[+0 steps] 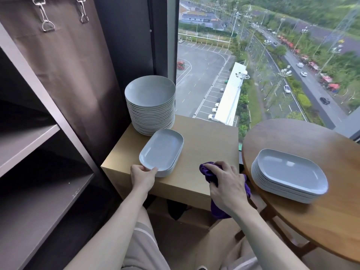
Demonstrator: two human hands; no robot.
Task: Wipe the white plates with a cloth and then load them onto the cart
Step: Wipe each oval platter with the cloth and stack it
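White oblong plates (161,151) lie in a short stack at the front left of a pale square wooden surface (206,141), seen from a head-worn camera looking down past the person's bare forearms. The left hand (143,177) grips the near short end of this stack, thumb on the rim of the top plate. The right hand (228,184) is curled around a bunched purple cloth (209,173), held over the front edge of the same surface, near the plates but not touching them; a loose end of the cloth hangs down below the wrist. Behind the short stack, and just touching its far end, a tall stack of round plates (150,94) stands at the back left corner of the surface. To the right, on a separate round wooden surface (315,217), sits a taller oblong stack (290,173) of the same kind (well apart from both hands). At far left stands a grey shelving unit (29,147) with several shelves in view. Beside it hangs a dark fabric panel (74,65), with two metal clips (45,16) at its top. Beyond the surfaces, a floor-length window (272,55) looks down on a car park, a road and trees.
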